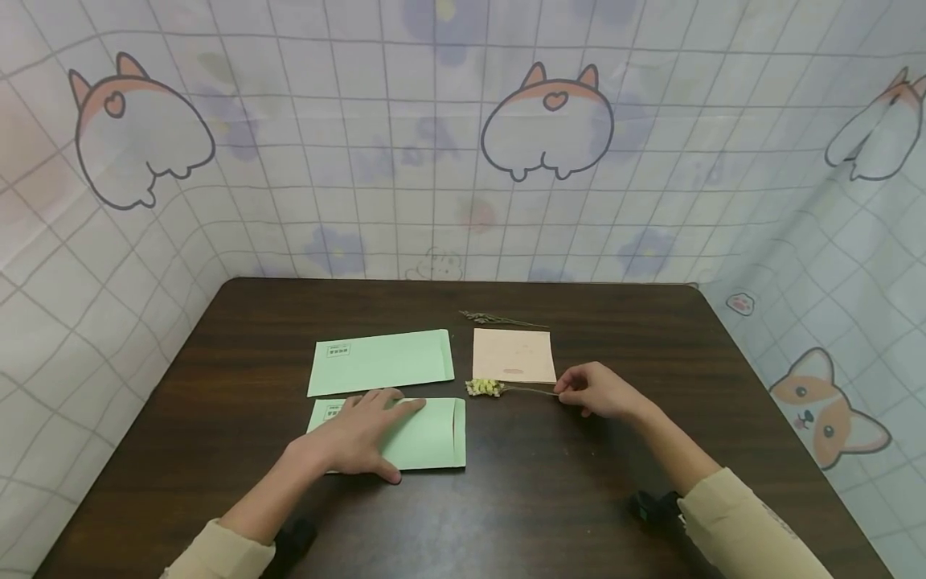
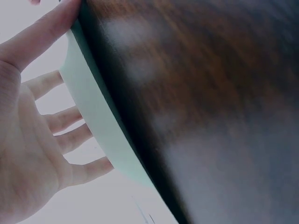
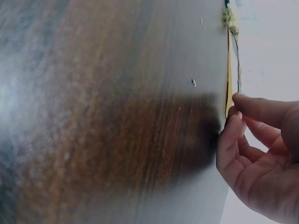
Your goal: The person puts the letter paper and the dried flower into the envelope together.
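table (image 1: 521, 498) | two envelopes (image 1: 383, 366) (image 1: 434, 442) | two sprigs (image 1: 483, 388) (image 1: 485, 318) | one card (image 1: 512, 352) | two hands (image 1: 359, 434) (image 1: 602, 392)

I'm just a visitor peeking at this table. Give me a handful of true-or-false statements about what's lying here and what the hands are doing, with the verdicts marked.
1. The right hand pinches the stem of the yellow flower. True.
2. The left hand rests on the nearer green envelope. True.
3. Both hands rest on that nearer envelope. False: the right hand is apart from it.
4. The thin sprig lies beyond the beige paper square. True.
5. The yellow flower's head is at the square's far edge. False: it is by the near edge.
6. Seen from the head view, both envelopes lie right of the square. False: the nearer one and the farther green envelope lie to its left.
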Motion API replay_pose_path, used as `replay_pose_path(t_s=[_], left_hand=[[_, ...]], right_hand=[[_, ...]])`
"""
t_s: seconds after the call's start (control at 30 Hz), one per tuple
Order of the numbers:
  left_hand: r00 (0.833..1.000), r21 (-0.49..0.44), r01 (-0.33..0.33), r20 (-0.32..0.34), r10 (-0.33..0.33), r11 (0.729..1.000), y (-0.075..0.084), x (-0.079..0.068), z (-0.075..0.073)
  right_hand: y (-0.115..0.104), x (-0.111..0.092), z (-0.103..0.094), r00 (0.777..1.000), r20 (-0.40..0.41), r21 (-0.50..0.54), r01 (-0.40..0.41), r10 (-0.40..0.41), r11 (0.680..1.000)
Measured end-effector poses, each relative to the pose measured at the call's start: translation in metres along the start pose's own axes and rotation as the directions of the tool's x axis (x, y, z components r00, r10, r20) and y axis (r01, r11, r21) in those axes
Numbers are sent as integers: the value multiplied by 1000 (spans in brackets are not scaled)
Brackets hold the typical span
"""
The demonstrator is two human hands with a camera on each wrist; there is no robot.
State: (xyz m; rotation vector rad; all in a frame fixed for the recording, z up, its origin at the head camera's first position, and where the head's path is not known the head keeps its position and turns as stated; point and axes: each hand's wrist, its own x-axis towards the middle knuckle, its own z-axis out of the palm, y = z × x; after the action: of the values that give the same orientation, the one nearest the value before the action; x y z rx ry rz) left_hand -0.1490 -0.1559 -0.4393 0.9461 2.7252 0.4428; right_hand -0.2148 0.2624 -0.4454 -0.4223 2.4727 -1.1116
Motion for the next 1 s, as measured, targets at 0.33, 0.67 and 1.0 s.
replay_pose_path(t_s=[0.33,0.67,1.0], left_hand=[[1000,-13,20,15,-19,1000,-1,2,-4],[1000,2,25,-3,-25,1000,-2,5,-5],[1000,-18,18,1,-18,1000,-2,5,-6]], right_hand=[[-1,-5,-6,1000,21,74,-6,5,997],[-6,-9,-7,998,60,140,28,-37,990],[-11,-8,3,990,110,168,71,-90,983]])
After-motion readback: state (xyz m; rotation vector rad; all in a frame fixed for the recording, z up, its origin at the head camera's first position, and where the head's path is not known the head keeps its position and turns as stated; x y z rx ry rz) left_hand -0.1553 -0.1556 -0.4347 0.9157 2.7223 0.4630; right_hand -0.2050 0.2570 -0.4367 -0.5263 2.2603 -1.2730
